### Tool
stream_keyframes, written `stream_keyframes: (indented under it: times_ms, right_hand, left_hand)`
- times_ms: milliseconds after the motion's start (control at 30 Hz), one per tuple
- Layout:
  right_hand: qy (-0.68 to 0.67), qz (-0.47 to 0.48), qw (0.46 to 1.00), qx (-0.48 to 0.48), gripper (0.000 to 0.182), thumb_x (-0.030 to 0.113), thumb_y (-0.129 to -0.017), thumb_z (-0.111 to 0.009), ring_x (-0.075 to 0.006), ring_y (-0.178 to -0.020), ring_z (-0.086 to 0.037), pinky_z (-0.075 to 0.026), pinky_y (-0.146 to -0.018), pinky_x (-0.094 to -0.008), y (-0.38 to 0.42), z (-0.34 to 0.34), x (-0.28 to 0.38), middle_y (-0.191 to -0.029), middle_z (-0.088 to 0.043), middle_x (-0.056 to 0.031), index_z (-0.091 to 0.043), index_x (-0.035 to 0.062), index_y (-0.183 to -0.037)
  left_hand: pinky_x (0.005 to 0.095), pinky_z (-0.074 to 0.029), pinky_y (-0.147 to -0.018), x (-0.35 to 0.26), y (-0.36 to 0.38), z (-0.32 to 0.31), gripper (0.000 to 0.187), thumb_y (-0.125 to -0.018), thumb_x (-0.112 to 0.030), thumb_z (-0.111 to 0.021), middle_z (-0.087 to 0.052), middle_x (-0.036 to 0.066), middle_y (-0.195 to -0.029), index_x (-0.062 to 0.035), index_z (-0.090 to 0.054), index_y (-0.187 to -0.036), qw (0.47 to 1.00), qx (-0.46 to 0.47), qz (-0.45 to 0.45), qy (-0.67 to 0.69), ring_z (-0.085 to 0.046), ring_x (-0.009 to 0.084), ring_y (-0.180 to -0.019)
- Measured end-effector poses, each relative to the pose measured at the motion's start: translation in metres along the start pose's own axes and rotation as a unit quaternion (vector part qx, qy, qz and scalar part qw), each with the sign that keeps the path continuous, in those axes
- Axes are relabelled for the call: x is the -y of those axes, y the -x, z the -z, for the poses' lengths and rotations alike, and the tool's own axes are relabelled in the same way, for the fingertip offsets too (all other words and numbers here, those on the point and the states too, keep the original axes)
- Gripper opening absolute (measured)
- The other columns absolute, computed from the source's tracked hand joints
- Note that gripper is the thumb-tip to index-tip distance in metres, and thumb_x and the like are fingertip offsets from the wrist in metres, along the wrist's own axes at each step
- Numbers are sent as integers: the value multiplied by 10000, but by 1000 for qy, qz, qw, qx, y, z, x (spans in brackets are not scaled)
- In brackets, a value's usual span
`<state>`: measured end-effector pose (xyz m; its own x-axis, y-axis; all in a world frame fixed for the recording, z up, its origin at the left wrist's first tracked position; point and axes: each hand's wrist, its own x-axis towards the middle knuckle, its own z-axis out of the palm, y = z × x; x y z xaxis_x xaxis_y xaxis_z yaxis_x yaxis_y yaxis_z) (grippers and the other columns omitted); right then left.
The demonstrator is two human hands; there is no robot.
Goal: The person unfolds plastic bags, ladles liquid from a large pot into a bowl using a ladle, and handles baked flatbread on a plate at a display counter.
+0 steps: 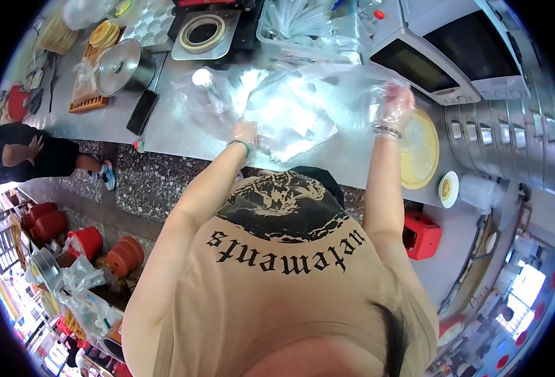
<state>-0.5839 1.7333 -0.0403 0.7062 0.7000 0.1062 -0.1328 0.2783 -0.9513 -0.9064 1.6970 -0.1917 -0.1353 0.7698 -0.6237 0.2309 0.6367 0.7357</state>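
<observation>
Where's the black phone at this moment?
In the head view, the phone lies at left on the metal counter, near its front edge, beside the lidded pot.

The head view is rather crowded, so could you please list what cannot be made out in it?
All in the head view:
Pot: contents, under its lid.
Clear plastic: edges, lost in glare.
Right hand: fingertips, blurred behind plastic.
Bystander: head, cut off by the picture's edge.

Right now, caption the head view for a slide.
Left hand and right hand handling clear plastic over a metal counter, round yellow tray nearby.
</observation>
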Motion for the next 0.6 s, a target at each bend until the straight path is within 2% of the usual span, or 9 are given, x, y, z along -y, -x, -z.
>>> stream_keyframes:
  times_ms: [100, 167, 200, 267, 300, 367, 400, 467, 600]
  right_hand:
    - [8, 47, 999, -14, 210, 204, -961, -504, -103, -686, -562, -458, -642, -235, -11, 6, 19, -814, -648, -66, -559, 14, -890]
    - [60, 88, 994, 4, 207, 199, -958, -503, -93, -670, -546, -442, -624, -229, -15, 7, 24, -803, -651, -64, -560, 14, -885]
    - [113, 129, 985, 20, 204, 195, -955, -502, -82, -654, -531, -427, -607, -224, -15, 7, 28, -793, -655, -62, -560, 13, -881]
    - [123, 102, 987, 23, 201, 178, -952, -496, -72, -650, -521, -422, -609, -223, -1, -10, 54, -773, -649, -38, -576, 16, -862]
    - [165, 99, 977, 94, 206, 176, -953, -494, -75, -659, -531, -429, -617, -229, -2, -11, 57, -768, -647, -34, -585, 17, -859]
    - [204, 77, 953, 210, 217, 172, -955, -495, -83, -684, -560, -445, -639, -242, -1, -15, 56, -765, -646, -23, -611, 11, -866]
    - [204, 78, 953, 210, 217, 172, -955, -495, -83, -684, -560, -445, -639, -242, 6, -21, 62, -765, -646, -23, -611, 11, -866]
    - [294, 96, 893, 328, 212, 180, -947, -512, -85, -707, -576, -451, -653, -247, 26, -36, 86, -780, -653, -20, -612, 2, -891]
    - [269, 15, 865, 424, 184, 171, -934, -530, -59, -647, -503, -412, -599, -225, 50, -52, 118, -718, -575, 28, -600, 12, -873]
  left_hand:
    - [342, -527, -496, 2, -5, -9, 353, -832, -186, -583, -646, 152, -827, 30, -518, -1102, 993, -42, 40, 99, -669, 239, -661]
    - [394, -554, -666, -4, 6, -12, 478, -806, -196, -610, -642, 204, -945, 34, -463, -1199, 996, 42, 16, 71, -668, 290, -827]
    - [394, -554, -666, -10, 11, -13, 478, -806, -196, -610, -642, 204, -945, 34, -463, -1199, 996, 41, 16, 72, -668, 290, -827]
    - [432, -482, -896, -27, 22, -16, 571, -792, -202, -636, -543, 265, -1193, 16, -433, -1279, 976, -31, -73, -200, -569, 314, -1096]
    - [432, -482, -896, -34, 36, -19, 571, -792, -202, -636, -543, 265, -1193, 16, -433, -1279, 977, -31, -73, -200, -569, 314, -1096]
    - [464, -327, -1056, -51, 68, -25, 618, -796, -206, -621, -367, 228, -1408, -19, -404, -1344, 855, -118, -381, -331, -376, 316, -1299]
    - [464, -327, -1056, -65, 75, -27, 618, -796, -206, -621, -367, 228, -1408, -19, -404, -1344, 855, -119, -382, -331, -376, 316, -1299]
    - [470, -280, -1085, -87, 85, -32, 636, -806, -218, -591, -304, 150, -1471, -78, -374, -1387, 701, -50, -526, -479, -289, 316, -1354]
    - [497, -223, -1107, -106, 74, -43, 619, -826, -234, -569, -290, 108, -1489, -124, -367, -1400, 673, 85, -513, -526, -231, 310, -1384]
